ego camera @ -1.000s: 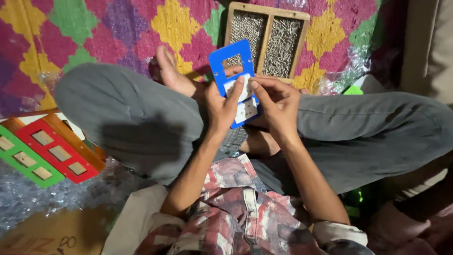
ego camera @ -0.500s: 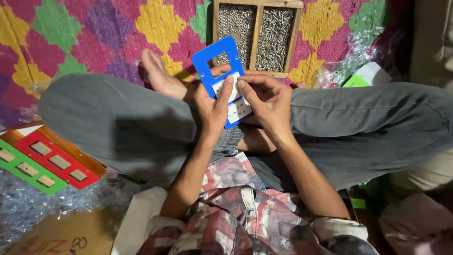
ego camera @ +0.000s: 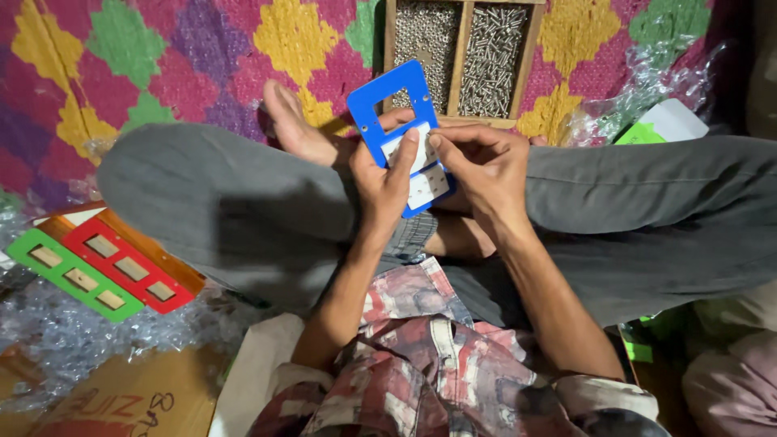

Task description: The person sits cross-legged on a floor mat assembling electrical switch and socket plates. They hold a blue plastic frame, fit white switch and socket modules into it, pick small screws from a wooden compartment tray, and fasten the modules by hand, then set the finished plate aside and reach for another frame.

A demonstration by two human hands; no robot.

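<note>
I sit cross-legged and hold a blue plastic plate [ego camera: 380,101] with rectangular cut-outs above my lap. My left hand [ego camera: 380,182] grips its lower left side, thumb pressed on a white insert [ego camera: 421,174] seated in the plate. My right hand [ego camera: 486,166] holds the plate's right side, with fingertips pinched on the same white insert. The top cut-out of the plate is empty.
A wooden tray [ego camera: 456,61] with two compartments of small metal screws lies just beyond the plate. Red, green and orange plates [ego camera: 105,263] are stacked at my left on bubble wrap [ego camera: 97,340]. A cardboard piece [ego camera: 121,400] lies below them. Crinkled plastic [ego camera: 647,89] sits at right.
The view has shifted so the plate and hands sit slightly higher and nearer the screw tray. Both hands keep their hold on the blue plate, fingers still pressing on the white insert.
</note>
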